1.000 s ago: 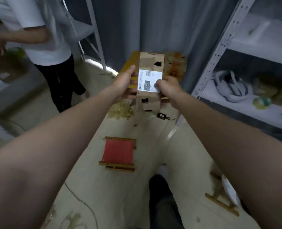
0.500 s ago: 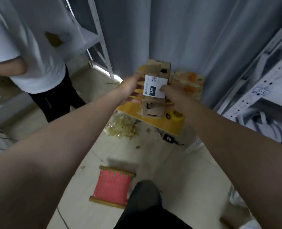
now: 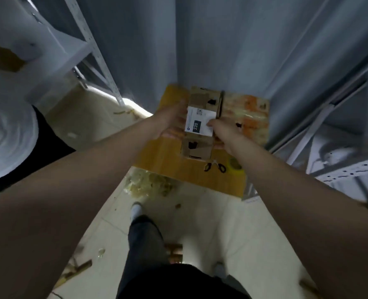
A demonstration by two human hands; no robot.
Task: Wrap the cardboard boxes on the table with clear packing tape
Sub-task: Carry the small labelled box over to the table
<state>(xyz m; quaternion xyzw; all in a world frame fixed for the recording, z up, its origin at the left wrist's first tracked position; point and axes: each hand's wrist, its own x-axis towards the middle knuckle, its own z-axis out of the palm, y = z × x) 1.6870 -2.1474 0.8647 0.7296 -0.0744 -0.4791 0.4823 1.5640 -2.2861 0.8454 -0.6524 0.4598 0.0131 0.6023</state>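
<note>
The white label (image 3: 200,123) reads "220" under a QR code (smaller print is blurred). It sits on a cardboard box (image 3: 197,147) over the yellow table (image 3: 168,160), gripped at its sides by the left hand (image 3: 170,124) and right hand (image 3: 224,134). Scissors (image 3: 215,166) and a tape roll (image 3: 235,166) lie nearby.
</note>
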